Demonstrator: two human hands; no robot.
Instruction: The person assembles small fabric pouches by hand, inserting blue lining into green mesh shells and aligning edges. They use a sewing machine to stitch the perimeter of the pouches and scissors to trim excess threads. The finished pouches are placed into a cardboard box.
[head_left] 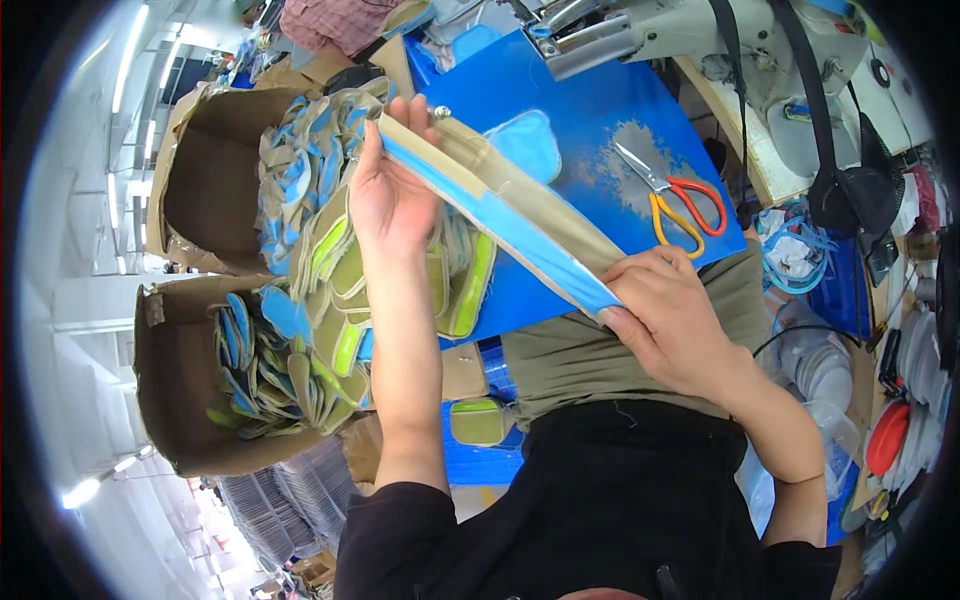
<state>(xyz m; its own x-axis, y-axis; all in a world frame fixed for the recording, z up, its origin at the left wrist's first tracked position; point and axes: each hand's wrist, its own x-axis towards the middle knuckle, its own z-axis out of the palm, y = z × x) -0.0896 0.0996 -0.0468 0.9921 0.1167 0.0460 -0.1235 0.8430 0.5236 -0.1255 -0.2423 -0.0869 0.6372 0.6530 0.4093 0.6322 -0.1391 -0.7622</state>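
Note:
A long beige and light-blue fabric strip (500, 218) stretches slantwise between my hands. My left hand (395, 195), palm up, has its upper end between thumb and fingers; the fingers are partly behind the cloth. At the lower right end, my right hand (668, 318) pinches the strip between thumb and fingers. Under the strip lies a blue work surface (610, 120) with a light-blue rounded fabric piece (527, 145) on it. Scissors (668, 195) with one red and one orange handle loop lie near my right hand, blades pointing away.
At left stand two cardboard boxes (215, 175), the nearer with fabric pieces (270, 365) inside. Green and beige pieces (345, 270) pile up beside my left forearm. A sewing machine (680, 30) sits at the far right. Clear plastic containers (815, 365) and a red dish (887, 440) are at right.

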